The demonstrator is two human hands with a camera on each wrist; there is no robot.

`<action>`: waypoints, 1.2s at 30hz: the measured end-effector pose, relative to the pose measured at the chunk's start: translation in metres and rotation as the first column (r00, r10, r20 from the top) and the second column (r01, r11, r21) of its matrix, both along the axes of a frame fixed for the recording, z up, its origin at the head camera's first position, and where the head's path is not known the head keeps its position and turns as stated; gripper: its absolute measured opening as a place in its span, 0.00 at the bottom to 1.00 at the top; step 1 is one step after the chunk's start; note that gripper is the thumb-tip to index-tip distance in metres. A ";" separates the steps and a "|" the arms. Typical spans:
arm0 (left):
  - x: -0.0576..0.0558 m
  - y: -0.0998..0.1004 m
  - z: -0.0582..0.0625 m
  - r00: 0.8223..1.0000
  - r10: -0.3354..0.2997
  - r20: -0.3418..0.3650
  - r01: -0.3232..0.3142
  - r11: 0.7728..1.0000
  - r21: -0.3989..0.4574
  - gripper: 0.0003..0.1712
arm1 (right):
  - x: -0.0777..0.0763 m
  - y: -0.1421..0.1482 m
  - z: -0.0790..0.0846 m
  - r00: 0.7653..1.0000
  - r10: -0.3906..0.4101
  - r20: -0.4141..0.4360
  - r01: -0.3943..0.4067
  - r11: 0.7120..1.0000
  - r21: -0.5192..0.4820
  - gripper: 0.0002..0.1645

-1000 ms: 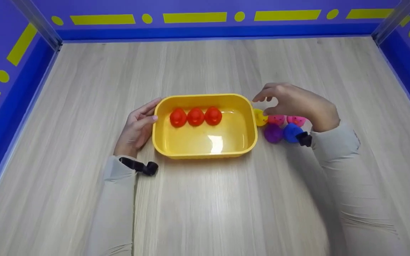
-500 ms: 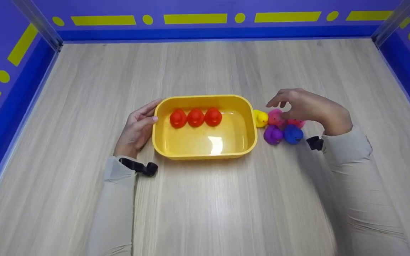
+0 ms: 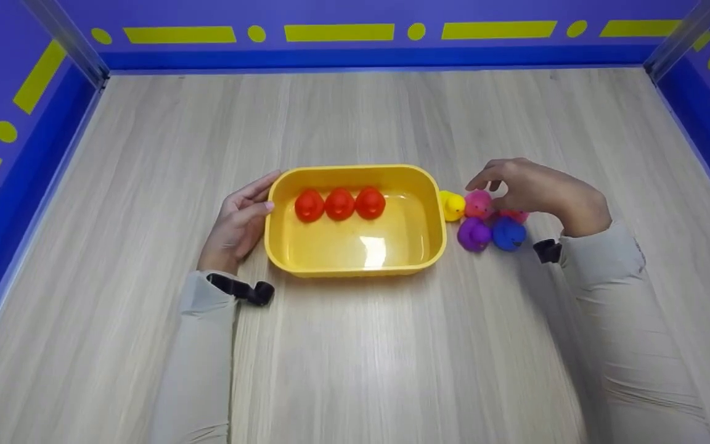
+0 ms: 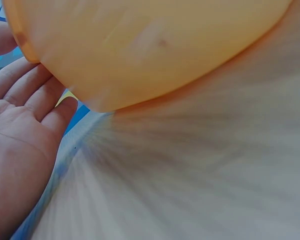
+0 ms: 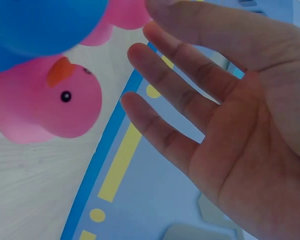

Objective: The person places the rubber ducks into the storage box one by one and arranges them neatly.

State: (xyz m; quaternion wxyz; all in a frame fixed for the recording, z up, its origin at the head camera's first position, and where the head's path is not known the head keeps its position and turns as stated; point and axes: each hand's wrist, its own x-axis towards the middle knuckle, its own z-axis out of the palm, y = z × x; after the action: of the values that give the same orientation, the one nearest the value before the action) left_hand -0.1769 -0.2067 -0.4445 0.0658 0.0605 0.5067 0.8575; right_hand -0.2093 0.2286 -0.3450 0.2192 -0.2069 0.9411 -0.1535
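Observation:
A yellow plastic tub [image 3: 355,269] stands in the middle of the table, with red rubber ducks [image 3: 339,203] in a row inside. My left hand [image 3: 238,222] rests against its left side, fingers nearly straight and thumb at the rim. My right hand [image 3: 537,188] hovers over a pink duck [image 3: 478,203], fingers loosely bent and apart around its far side. In the right wrist view the thumb [image 5: 205,22] overlaps a pink duck at the top; contact is unclear. Beneath the hand, another pink duck [image 5: 70,100] is partly hidden in the head view.
A yellow duck [image 3: 452,205] sits against the tub's right wall. In front of the pink ducks are a purple duck [image 3: 474,234] and a blue duck [image 3: 508,233]. Blue walls [image 3: 355,55] edge the wooden table [image 3: 355,357].
My right hand has moved right, from beside the tub and yellow duck to over the pink duck, and slightly lower in view. The left hand and tub have stayed put.

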 end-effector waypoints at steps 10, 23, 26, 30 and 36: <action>0.000 -0.001 0.000 1.000 -0.008 -0.021 0.008 1.000 -0.002 0.33 | 0.000 -0.001 -0.003 1.000 0.005 0.008 -0.005 1.000 -0.011 0.21; 0.001 0.000 0.000 1.000 0.003 -0.002 -0.003 1.000 0.001 0.32 | 0.001 0.001 -0.007 1.000 -0.014 0.023 0.014 1.000 -0.002 0.19; 0.001 0.000 0.000 1.000 0.007 -0.002 -0.007 1.000 0.003 0.32 | 0.001 0.001 -0.007 1.000 -0.013 0.024 0.013 1.000 -0.003 0.19; 0.001 -0.001 0.000 1.000 0.002 -0.003 -0.002 1.000 0.011 0.33 | 0.001 0.001 -0.008 1.000 -0.001 0.013 0.001 1.000 -0.012 0.18; 0.001 0.000 0.001 1.000 -0.014 -0.015 0.015 1.000 0.027 0.33 | 0.000 0.001 -0.010 1.000 0.014 0.005 -0.013 1.000 -0.022 0.17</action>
State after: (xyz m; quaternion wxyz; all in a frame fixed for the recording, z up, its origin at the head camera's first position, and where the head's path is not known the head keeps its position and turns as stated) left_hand -0.1761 -0.2070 -0.4440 0.0675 0.0711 0.4952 0.8632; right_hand -0.2094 0.2297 -0.3549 0.2205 -0.2152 0.9374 -0.1626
